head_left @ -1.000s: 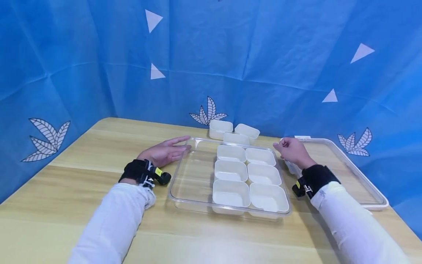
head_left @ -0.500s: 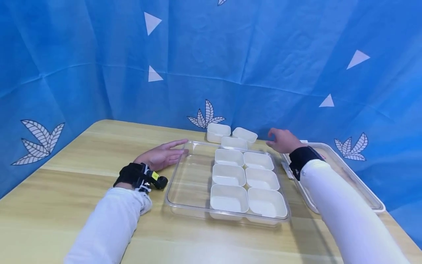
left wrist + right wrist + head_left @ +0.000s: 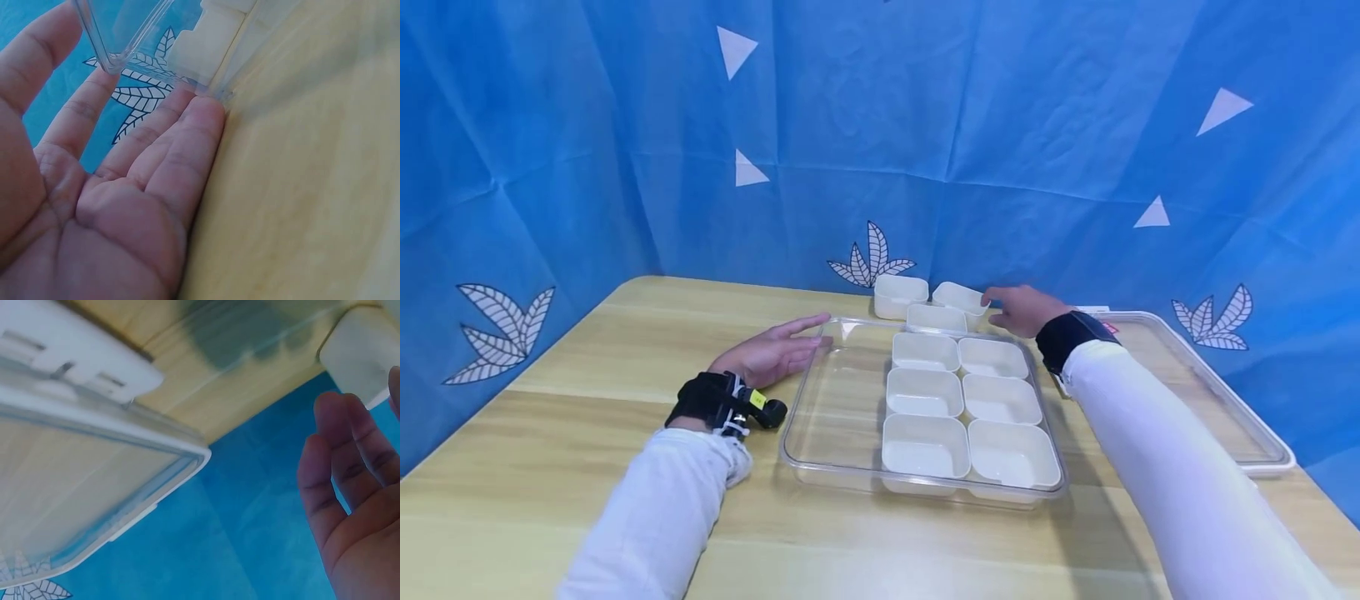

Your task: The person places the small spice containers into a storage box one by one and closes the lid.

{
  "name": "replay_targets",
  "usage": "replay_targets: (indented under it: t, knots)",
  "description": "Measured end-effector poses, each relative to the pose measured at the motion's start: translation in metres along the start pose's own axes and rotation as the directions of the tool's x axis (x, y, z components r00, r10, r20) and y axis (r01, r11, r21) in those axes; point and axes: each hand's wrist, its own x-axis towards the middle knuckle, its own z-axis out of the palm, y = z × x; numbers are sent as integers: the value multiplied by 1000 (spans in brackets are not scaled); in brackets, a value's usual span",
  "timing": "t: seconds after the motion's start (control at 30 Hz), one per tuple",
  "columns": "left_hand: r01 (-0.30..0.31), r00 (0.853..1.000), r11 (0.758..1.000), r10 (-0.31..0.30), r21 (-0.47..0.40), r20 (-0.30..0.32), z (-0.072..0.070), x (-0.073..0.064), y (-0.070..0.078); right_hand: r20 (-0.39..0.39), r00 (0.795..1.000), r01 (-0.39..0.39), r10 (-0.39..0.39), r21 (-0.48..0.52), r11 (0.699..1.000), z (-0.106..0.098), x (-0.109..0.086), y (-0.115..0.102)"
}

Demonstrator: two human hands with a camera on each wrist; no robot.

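We saw the box (image 3: 842, 408) on the table (image 3: 617, 375), six cups (image 3: 923, 404) in its right part, in two columns of three. Behind it stood three more cups (image 3: 936, 318); right of it lay the lid (image 3: 1187, 375). The left hand (image 3: 767, 354) was at the box's left side, the right hand (image 3: 1028, 310) beside the rightmost far cup (image 3: 961, 297).

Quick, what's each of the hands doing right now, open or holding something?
Left hand: open, touching the clear box.
Right hand: open beside a white cup, contact unclear.
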Motion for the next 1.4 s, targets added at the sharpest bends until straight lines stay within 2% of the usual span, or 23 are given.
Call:
replay_targets:
  t: [0.2,0.43,0.7,0.87,1.07,1.3,1.4]
  knots:
    - [-4,999,999,3,-34,-35,3,-3,-5,45,999,19,-19,-8,1000,9,12,0]
    - [-8,998,999,5,-54,-61,2,-4,-8,-8,1000,-10,10,-21,1000,12,17,-2]
    - [-34,999,999,34,-19,-5,4,-7,-8,-70,993,-97,98,8,995,14,17,-3]
    - [-32,999,999,32,8,10,6,-7,-6,-133,988,-82,82,5,997,19,18,0]
    - [-30,1000,999,29,42,9,2,-13,-5,-173,984,-42,47,30,999,25,23,1]
    - [-67,996,995,63,70,59,3,-8,-3,-182,976,-110,120,64,992,21,17,3]
    - [-79,995,994,74,78,69,4,-5,-2,-185,975,-107,118,72,992,17,13,3]
